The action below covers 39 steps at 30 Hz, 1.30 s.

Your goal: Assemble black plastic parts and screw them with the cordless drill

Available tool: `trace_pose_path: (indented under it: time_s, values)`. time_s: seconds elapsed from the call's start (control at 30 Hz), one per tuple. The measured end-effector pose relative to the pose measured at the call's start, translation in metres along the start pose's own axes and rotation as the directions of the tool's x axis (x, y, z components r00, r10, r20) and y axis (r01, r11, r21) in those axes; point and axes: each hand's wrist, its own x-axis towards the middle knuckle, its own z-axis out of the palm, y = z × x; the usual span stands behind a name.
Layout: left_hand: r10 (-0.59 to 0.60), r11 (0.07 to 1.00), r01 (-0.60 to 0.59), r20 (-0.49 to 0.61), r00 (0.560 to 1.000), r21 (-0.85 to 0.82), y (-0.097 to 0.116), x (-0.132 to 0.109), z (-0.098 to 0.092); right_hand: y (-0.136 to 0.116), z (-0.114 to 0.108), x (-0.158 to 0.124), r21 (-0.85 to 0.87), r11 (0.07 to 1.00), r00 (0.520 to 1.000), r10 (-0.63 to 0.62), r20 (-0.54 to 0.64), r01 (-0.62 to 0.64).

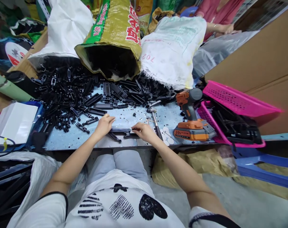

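A long black plastic bar lies near the front edge of the blue work table, spanning the gap between my hands. My left hand is at its left end, thumb and fingers pinched together just above the bar; whatever they hold, if anything, is hidden. At the other end, my right hand pinches the bar's tip between thumb and fingers. Just in front of the bar are a short black link piece and another black part, partly under my right hand. A hammer lies to the right of that hand.
An orange cordless drill stands right of the hammer, beside pink baskets with black parts. Piled black parts cover the back left, below an open yellow sack and white sacks. Another person's hand is at the back right.
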Motion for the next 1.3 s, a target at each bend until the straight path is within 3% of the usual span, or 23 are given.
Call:
trace_pose_path:
  time_s: [0.1, 0.17, 0.27, 0.37, 0.53, 0.6, 0.7, 0.87, 1.07, 1.13, 1.2, 1.3]
  values:
    - [-0.055, 0.999, 0.055, 0.042, 0.998, 0.002, -0.013, -0.043, -0.02, -0.021, -0.008, 0.006, -0.259, 0.964, 0.993, -0.036, 0.111, 0.064]
    - [-0.068, 0.997, 0.066, 0.067, 0.995, 0.03, -0.013, -0.057, -0.024, -0.034, -0.012, 0.01, -0.414, 0.902, 0.982, -0.051, 0.184, 0.125]
    - [-0.061, 0.992, 0.051, 0.09, 0.994, 0.114, -0.005, -0.059, -0.025, -0.046, -0.017, 0.016, -0.507, 0.836, 0.959, -0.073, 0.275, 0.209]
    - [-0.022, 0.982, -0.005, 0.143, 0.989, 0.189, 0.002, -0.05, -0.027, -0.046, -0.018, 0.022, -0.463, 0.832, 0.924, -0.143, 0.354, 0.306]
    - [0.087, 0.966, -0.141, 0.243, 0.966, 0.218, 0.008, -0.039, -0.033, -0.033, -0.012, 0.023, -0.49, 0.844, 0.967, -0.116, 0.227, 0.217]
    - [0.103, 0.961, -0.16, 0.248, 0.963, 0.224, 0.008, -0.038, -0.032, -0.029, -0.009, 0.022, -0.444, 0.862, 0.959, -0.144, 0.243, 0.242]
    - [0.075, 0.972, -0.109, 0.165, 0.983, 0.207, 0.003, -0.041, -0.022, -0.026, -0.007, 0.021, -0.387, 0.885, 0.95, -0.163, 0.265, 0.26]
    - [0.171, 0.972, -0.158, -0.063, 0.983, 0.176, -0.015, -0.06, 0.011, -0.01, 0.005, 0.014, -0.265, 0.95, 0.985, -0.144, 0.096, 0.165]
    - [0.184, 0.937, -0.148, -0.088, 0.979, 0.316, -0.02, -0.071, 0.022, 0.035, 0.041, -0.004, -0.095, 0.924, 0.91, -0.382, -0.159, 0.371]
    - [0.258, 0.911, -0.236, -0.02, 0.966, 0.337, -0.01, -0.064, 0.023, 0.048, 0.046, -0.008, -0.123, 0.897, 0.888, -0.439, -0.138, 0.425]
    - [0.351, 0.869, -0.37, 0.118, 0.929, 0.329, 0.003, -0.052, 0.027, 0.056, 0.045, -0.01, -0.234, 0.865, 0.882, -0.468, -0.056, 0.444]
    - [0.328, 0.846, -0.402, 0.253, 0.91, 0.349, 0.02, -0.035, 0.035, 0.063, 0.035, -0.011, -0.489, 0.815, 0.928, -0.372, -0.03, 0.311]
